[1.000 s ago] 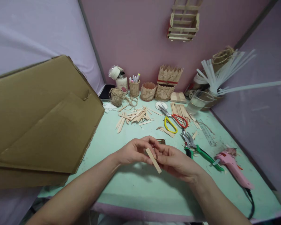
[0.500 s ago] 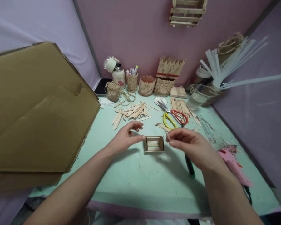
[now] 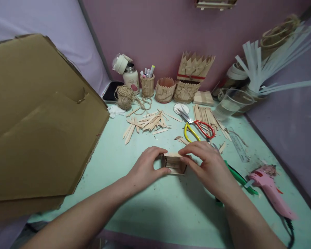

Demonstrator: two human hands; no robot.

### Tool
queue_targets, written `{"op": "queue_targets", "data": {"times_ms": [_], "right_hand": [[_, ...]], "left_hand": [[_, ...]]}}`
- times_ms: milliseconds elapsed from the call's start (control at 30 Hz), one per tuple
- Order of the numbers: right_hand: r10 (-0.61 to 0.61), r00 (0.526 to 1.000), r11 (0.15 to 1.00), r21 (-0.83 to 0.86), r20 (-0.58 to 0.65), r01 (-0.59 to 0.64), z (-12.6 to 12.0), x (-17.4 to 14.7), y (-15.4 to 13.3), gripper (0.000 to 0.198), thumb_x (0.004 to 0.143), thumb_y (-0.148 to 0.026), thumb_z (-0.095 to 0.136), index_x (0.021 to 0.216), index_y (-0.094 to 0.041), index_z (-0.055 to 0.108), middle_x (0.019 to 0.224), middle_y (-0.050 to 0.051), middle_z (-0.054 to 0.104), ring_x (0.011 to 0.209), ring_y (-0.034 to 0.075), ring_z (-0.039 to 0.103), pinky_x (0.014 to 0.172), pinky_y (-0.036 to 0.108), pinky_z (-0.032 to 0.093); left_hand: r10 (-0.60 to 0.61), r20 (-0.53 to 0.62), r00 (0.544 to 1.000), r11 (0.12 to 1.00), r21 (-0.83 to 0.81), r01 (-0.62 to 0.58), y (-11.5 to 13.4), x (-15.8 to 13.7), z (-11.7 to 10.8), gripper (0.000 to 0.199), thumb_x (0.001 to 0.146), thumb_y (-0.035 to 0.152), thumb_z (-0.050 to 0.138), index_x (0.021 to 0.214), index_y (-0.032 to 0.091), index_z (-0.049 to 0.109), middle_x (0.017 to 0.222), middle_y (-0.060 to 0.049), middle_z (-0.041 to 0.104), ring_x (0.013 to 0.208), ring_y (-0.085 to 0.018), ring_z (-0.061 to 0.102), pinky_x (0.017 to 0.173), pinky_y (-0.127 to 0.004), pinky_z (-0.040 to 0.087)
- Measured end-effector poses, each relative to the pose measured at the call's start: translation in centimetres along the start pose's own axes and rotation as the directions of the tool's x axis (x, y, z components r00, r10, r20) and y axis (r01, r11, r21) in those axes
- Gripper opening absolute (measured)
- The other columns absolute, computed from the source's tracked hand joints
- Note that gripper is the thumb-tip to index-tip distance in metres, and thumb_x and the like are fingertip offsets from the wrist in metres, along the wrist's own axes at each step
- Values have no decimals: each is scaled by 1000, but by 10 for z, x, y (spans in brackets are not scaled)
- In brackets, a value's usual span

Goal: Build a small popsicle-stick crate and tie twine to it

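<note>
A small box of thin wooden craft sticks point(image 3: 175, 169) stands on the table between my hands, its open side facing me. My left hand point(image 3: 149, 166) grips its left end, index finger at the top and thumb at the lower front edge. A pale wooden stick point(image 3: 173, 155) lies along the box's upper edge. My right hand point(image 3: 206, 164) pinches this stick at its right end, thumb and index finger against the top right corner of the box. The other fingers of my right hand are partly hidden.
Behind the hands lie loose stick pieces point(image 3: 151, 121) and scissors point(image 3: 197, 127). Green-handled pliers point(image 3: 238, 174) and a pink glue gun point(image 3: 273, 193) lie at right. A cardboard sheet point(image 3: 41, 121) stands at left. A plastic cup point(image 3: 230, 103) stands back right.
My right hand has brought the stick left onto the box's upper edge. My left hand has closed around the box's left end. The view has shifted slightly.
</note>
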State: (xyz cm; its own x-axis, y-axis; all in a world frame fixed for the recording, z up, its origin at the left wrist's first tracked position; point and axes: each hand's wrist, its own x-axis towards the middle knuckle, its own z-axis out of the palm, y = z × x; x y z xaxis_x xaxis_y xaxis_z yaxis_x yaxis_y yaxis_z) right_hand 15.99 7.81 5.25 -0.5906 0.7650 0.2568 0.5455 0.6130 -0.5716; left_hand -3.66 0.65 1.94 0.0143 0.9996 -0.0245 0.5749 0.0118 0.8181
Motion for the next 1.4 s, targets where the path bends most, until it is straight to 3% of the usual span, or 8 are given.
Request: {"op": "queue_targets", "data": {"times_ms": [233,367,1400], "right_hand": [[-162,984,969,-198,-73,145,4,-11,-6,17,96,-28,55,90,-28,71,85,1,72,87,20,56,78,37,27],[-204,975,957,-226,-84,181,5,-15,-5,21,98,-28,52,92,-27,71,84,1,72,86,20,54,78,39,26],[-200,977,944,-282,-67,174,11,-21,-9,18,96,-21,55,92,-27,71,86,1,74,87,21,54,78,41,24]], "left_hand": [[57,48,997,984,-170,-48,-5,0,3,49,75,18,76,120,23,58,119,-8,57,108,-23,58,94,-36,51],[74,86,994,988,-145,-61,-8,0,3,54,75,17,76,125,25,57,122,-9,56,112,-24,57,98,-39,49],[71,102,992,990,-127,-58,-9,1,2,51,76,18,75,123,27,59,120,-8,56,113,-24,58,100,-41,48]]}}
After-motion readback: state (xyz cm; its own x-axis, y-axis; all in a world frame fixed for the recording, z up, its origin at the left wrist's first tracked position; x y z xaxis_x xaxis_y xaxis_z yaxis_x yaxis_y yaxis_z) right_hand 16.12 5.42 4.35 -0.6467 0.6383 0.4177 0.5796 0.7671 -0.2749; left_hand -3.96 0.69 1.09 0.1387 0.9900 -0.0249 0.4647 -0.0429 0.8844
